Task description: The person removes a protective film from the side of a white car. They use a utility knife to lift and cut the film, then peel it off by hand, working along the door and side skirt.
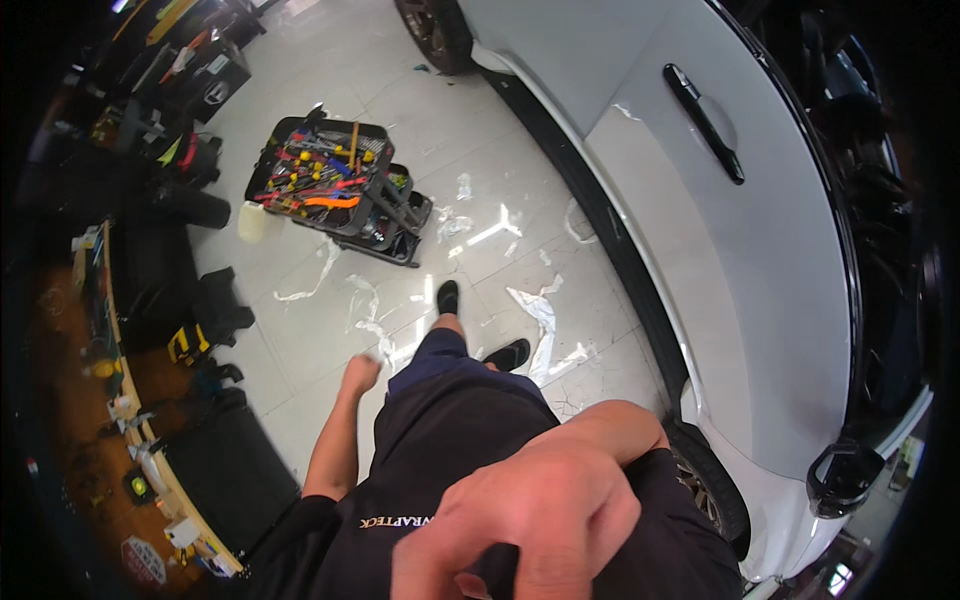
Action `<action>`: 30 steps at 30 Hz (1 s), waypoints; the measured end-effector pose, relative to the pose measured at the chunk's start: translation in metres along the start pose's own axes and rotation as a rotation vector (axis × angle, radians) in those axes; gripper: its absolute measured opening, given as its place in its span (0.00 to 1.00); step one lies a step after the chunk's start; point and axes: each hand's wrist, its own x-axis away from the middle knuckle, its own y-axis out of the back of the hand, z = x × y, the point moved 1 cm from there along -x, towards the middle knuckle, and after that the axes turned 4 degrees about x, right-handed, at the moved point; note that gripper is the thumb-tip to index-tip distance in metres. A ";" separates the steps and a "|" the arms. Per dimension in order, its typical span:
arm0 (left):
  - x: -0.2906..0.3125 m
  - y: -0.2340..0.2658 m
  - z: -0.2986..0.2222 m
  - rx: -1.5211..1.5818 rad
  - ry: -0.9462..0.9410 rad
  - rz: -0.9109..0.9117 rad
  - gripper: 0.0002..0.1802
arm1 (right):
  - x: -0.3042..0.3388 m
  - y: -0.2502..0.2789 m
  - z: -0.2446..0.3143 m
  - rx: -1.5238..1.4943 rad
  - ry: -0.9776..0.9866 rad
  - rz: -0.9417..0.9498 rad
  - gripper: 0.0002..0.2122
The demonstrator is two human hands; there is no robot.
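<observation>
My right hand (530,505) is raised close in front of me and looks very large. Its fingers are bent, with a gap between two of them. The fingertips run out past the lower edge, so what they touch is hidden. My left hand (362,375) hangs low at my left side, fingers curled closed, with no object visible in it. White strips of film (541,325) lie crumpled on the floor near my shoes. To my right stands a light grey car, its side door (740,270) nearest my right arm.
A black tool cart (285,125) full of screwdrivers, pliers and other hand tools stands ahead to the left. A wooden workbench (125,370) runs along the left, with black cases beside it. The car's side mirror (843,478) juts out at the lower right.
</observation>
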 end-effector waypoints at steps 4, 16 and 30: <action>0.005 -0.015 0.089 -0.137 0.239 0.188 0.25 | -0.011 0.014 -0.008 -0.085 -0.102 -0.135 0.15; -0.164 0.188 -0.018 0.450 -0.364 -0.096 0.17 | -0.119 0.184 -0.105 0.085 -0.005 -0.026 0.15; -0.297 0.300 -0.032 0.503 -0.334 -0.099 0.14 | -0.169 0.254 -0.134 0.356 0.106 -0.070 0.15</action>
